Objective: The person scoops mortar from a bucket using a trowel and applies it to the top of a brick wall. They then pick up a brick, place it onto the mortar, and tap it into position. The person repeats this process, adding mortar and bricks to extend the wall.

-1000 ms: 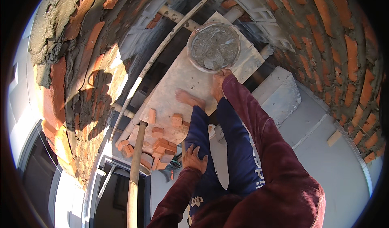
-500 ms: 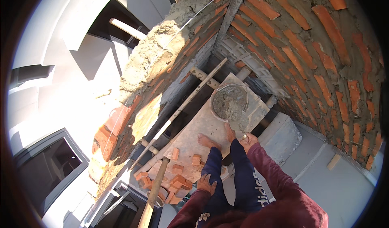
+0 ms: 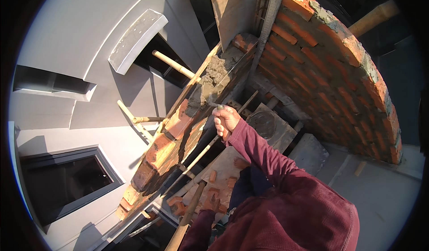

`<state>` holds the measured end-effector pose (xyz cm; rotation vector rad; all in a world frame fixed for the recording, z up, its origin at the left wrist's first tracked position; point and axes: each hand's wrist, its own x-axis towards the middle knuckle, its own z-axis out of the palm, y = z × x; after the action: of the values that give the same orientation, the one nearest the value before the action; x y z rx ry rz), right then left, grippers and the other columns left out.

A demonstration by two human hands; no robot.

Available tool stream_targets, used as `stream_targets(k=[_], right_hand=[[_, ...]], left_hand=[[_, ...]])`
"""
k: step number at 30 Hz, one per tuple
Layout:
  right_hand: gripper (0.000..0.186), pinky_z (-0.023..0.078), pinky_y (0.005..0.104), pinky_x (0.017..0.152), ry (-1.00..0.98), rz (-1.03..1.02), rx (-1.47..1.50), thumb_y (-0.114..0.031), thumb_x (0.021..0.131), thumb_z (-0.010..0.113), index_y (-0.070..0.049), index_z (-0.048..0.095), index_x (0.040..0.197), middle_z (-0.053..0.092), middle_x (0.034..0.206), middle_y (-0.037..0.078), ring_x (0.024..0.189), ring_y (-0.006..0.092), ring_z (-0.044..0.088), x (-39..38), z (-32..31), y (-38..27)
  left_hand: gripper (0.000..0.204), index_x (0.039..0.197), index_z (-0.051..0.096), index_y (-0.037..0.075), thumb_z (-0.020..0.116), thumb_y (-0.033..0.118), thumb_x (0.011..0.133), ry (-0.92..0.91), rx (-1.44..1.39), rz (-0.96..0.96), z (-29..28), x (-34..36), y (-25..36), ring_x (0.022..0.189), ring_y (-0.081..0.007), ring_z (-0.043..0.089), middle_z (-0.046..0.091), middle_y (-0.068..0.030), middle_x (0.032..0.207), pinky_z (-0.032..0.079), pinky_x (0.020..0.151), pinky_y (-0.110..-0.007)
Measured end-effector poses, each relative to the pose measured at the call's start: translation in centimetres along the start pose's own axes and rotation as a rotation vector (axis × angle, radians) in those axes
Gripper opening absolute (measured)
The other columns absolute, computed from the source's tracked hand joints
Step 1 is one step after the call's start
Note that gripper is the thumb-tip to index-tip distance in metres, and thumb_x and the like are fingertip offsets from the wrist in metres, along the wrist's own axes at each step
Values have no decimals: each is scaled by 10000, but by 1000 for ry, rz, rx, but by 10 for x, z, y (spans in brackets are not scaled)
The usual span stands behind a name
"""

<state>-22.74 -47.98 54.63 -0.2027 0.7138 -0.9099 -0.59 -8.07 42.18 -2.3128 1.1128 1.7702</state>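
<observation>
My right hand (image 3: 226, 120) is closed round the handle of a trowel (image 3: 212, 103) above the top of the low brick wall on the left. The trowel's blade is hard to make out against the wet mortar (image 3: 214, 79) heaped there. Along the same wall top, nearer me, lie red bricks (image 3: 178, 121). Low down, my left hand (image 3: 211, 203) has its fingers apart beside loose bricks (image 3: 179, 206) and a bamboo pole (image 3: 193, 202); it seems to hold nothing. A round tub (image 3: 262, 124) stands on the boards beyond my right sleeve, partly shadowed.
A taller curved brick wall (image 3: 321, 68) rises on the right. Bamboo poles (image 3: 176, 64) stick out past the low wall toward a grey building with windows (image 3: 67, 179). My feet are on a wooden platform (image 3: 223, 161) with dark gaps beside it. A thin string runs along the low wall.
My right hand has gone with the trowel from beside the mortar tub, up and left to the low wall's top. My left hand has left my leg for the loose bricks. The view has shifted.
</observation>
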Motion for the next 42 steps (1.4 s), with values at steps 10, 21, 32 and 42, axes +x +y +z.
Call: stream_targets(k=[10,21,32,42], right_hand=[[169,402,314,341,-131,-53,-28,-162,884,485,-8,547,915,485,575,62,376,160,434,50,-53,-10],[469,503,524,752,424,-24,-1804,-438,950,483,20,560,1019,639,822,308,844,474,632,-24,-162,-59],[412,515,518,765,345,-42,-2015,-395,932,502,-8,589,1043,663,866,290,859,469,645,29,-122,-130],[444,510,421,614,314,38,-1628,-419,944,485,10,598,922,624,724,216,660,336,645,40,-130,-162]], left_hand=[[616,1366,492,1,632,329,864,60,-166,-276,23,-75,0,1201,-303,564,560,-213,1321,444,996,-377],[602,1338,512,-19,620,351,875,102,-423,-146,52,-58,22,1191,-310,567,587,-214,1273,448,985,-384],[631,1299,530,-49,640,382,852,57,-286,-176,55,-82,67,1121,-301,609,604,-226,1238,470,950,-367],[614,1300,553,-8,629,395,843,48,-359,-184,65,-73,82,1088,-289,624,642,-206,1180,474,931,-369]])
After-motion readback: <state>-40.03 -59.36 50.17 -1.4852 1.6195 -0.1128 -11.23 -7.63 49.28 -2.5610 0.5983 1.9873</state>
